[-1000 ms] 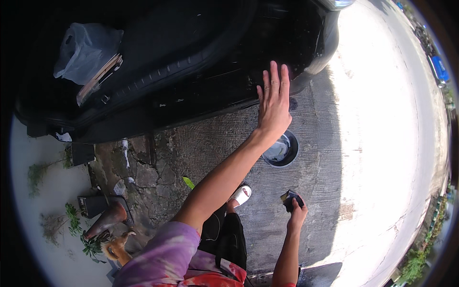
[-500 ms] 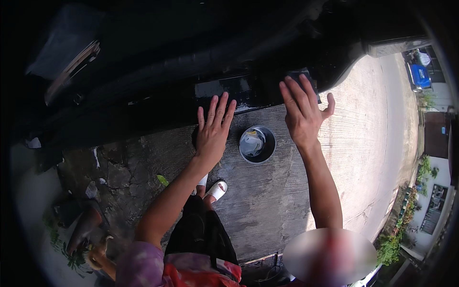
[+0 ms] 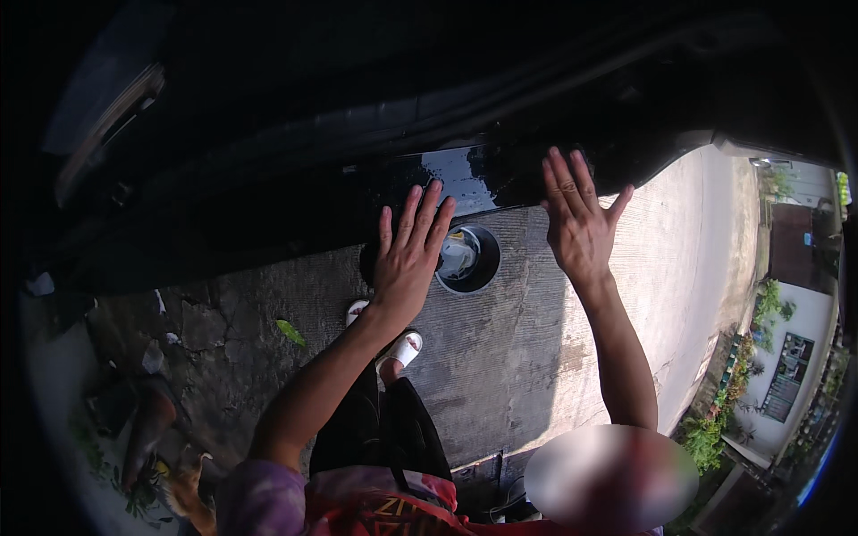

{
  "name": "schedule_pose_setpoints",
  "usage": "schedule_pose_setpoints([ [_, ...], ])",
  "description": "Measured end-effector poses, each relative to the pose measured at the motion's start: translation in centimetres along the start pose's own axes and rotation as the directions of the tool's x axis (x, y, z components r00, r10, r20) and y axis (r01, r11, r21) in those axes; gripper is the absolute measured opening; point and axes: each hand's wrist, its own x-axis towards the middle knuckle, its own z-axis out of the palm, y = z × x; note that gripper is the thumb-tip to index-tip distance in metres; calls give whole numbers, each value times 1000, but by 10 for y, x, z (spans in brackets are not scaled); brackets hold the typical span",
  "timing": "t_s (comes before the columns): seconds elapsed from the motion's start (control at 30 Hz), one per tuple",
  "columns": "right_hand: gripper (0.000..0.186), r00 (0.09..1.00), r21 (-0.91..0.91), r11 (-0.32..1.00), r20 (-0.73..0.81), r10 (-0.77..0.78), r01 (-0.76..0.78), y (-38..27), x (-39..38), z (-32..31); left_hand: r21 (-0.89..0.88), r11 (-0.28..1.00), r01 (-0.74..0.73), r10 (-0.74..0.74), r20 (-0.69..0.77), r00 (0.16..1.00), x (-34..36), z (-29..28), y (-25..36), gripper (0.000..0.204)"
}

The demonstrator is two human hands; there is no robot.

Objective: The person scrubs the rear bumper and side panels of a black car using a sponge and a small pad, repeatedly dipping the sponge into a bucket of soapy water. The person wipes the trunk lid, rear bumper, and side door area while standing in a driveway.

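A glossy black panel (image 3: 460, 170), which looks like vehicle bodywork, spans the upper view. Its lower edge has a wet, reflecting patch with droplets. My left hand (image 3: 409, 263) lies along that edge, left of the wet patch, fingers stretched out and holding nothing visible. To the right, my right hand (image 3: 581, 228) is laid flat with its fingertips on the dark panel and the thumb spread away. Whether a thin dark sheet lies under those fingers is too dark to tell. Below the panel, a dark round bucket (image 3: 490, 265) with pale, crumpled-looking contents stands between my hands.
Ridged concrete (image 3: 500, 357) lies underfoot, sunlit on the right. My white slipper (image 3: 407, 348) is near the bucket. A green leaf (image 3: 290, 333) rests on cracked ground at left. A tan dog (image 3: 186, 491) is at lower left. Plants (image 3: 710, 438) line a white wall at right.
My right hand has slid slightly right and down along the panel; the dark square sheet seen under it earlier no longer shows clearly. My left hand has shifted a little right. The view has moved slightly.
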Motion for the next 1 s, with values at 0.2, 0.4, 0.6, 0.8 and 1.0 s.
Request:
schedule_pose_setpoints([
  [0.2, 51, 999, 302, 953, 52, -7, -9, -65, 3, 24, -29, 999, -22, 19, -100, 995, 9, 19, 4, 84],
  [0.4, 57, 980, 55, 980, -46, 195, -193, -10, -1, 14, 12, 1000, 2, -1, -54, 999, 4, 13, 0, 85],
  [0.6, 51, 985, 227, 964, 70, -158, 138, -33, 6, 12, 74, 997, -7, 11, -63, 998, 5, 17, 1, 88],
  [0.8, 56, 965, -175, 960, -187, 186, -219, 56, -9, -12, 42, 998, 40, -37, -55, 998, 3, 17, 6, 98],
  [1.0, 53, 992, 4, 993, -49, -120, 120, 37, -5, -6, 103, 994, 23, -16, -66, 998, -1, 20, -4, 98],
])
